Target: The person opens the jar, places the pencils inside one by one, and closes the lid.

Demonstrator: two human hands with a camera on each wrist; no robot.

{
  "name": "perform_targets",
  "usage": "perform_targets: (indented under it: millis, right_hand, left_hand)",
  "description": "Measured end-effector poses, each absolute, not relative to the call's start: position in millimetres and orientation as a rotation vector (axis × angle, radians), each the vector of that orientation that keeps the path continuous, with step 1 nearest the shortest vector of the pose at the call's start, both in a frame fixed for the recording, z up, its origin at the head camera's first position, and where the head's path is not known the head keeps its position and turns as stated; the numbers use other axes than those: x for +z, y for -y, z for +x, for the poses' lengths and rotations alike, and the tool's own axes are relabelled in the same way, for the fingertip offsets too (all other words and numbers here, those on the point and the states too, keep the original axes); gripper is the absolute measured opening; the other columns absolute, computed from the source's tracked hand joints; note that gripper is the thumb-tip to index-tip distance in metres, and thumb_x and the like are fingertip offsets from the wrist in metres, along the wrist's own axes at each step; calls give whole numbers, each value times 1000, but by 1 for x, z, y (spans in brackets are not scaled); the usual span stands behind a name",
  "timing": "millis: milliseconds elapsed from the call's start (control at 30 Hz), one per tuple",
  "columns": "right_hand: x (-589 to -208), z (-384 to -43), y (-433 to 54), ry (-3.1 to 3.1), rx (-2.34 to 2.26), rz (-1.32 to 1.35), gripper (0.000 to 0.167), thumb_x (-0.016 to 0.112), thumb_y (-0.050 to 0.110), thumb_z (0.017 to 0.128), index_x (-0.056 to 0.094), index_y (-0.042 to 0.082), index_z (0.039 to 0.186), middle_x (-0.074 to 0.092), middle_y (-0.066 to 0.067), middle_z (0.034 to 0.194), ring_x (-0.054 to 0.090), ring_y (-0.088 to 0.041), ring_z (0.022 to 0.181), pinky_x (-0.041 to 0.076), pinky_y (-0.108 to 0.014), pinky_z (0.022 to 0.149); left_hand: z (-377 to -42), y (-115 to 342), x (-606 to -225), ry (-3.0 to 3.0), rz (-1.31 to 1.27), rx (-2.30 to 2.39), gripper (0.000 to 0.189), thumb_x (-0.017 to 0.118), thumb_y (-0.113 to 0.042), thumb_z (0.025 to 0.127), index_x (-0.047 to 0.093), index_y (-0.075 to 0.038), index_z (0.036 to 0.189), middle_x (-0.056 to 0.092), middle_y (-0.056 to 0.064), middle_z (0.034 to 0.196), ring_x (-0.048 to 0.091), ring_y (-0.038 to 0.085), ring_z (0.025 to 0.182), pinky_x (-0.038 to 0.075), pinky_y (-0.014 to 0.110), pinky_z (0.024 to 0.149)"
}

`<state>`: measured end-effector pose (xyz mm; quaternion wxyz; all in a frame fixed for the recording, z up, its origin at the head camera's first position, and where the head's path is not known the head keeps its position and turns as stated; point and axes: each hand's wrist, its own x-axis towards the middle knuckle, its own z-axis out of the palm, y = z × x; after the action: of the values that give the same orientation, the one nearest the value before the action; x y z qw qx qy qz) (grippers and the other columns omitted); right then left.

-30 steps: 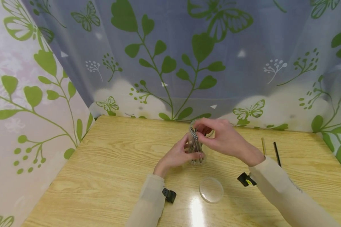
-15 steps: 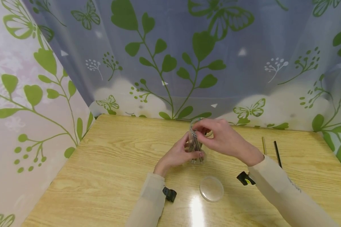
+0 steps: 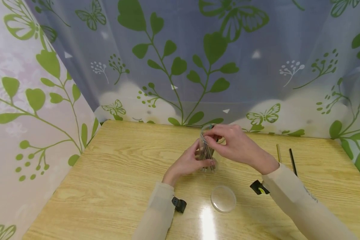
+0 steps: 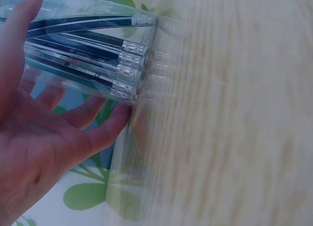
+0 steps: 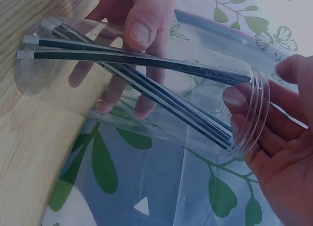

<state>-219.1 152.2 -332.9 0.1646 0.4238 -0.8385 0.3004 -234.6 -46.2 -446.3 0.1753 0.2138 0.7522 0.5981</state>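
A clear jar (image 5: 195,130) holding several dark pencils (image 5: 166,100) with silvery ends stands near the back of the table, its mouth uppermost. My left hand (image 3: 187,163) grips the jar low on its side, with the thumb on one side and the fingers round the other. At the mouth is my right hand (image 3: 235,145), fingers bent over the rim, their fingertips (image 5: 234,100) inside beside the pencils' upper ends. Its thumb (image 5: 296,69) shows outside the rim in the right wrist view. I cannot tell whether those fingers pinch a pencil.
A round clear lid (image 3: 223,199) lies on the wooden table (image 3: 117,166) in front of the jar. Right of it lie a gold pencil (image 3: 278,153) and a black pencil (image 3: 292,161), partly behind the right forearm. A patterned curtain (image 3: 180,60) hangs along the back edge.
The right fingers have shifted slightly at the jar's mouth, and the pencils inside have moved a little against each other. The left hand, lid and loose pencils stay put.
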Motion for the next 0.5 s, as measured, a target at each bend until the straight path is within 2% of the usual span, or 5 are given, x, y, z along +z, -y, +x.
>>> perform_targets:
  millis: [200,300,500]
  right_hand:
    - [-330,-217,-154,2454,946,1125,19,64,12,101,74,7,117,77,-1,101,69,-8,82,57,-28,66]
    - [-329,-215,-158,2453,1021,1038,19,62,11,102,73,8,118,76,-3,104,69,-10,85,55,-25,66]
    - [-330,-213,-170,2330,1061,869,17,64,6,99,74,6,114,76,-6,106,69,-9,91,54,-16,80]
  left_hand:
    - [-236,46,-447,-2144,608,1696,80,81,-37,89,32,-57,150,50,-10,150,46,27,144,44,51,115]
    - [-237,46,-447,-2141,601,1701,76,81,-36,89,37,-52,148,54,-8,145,48,27,143,45,49,114]
    - [-238,45,-449,-2142,584,1693,72,81,-36,89,40,-46,147,54,-8,146,48,28,143,45,49,115]
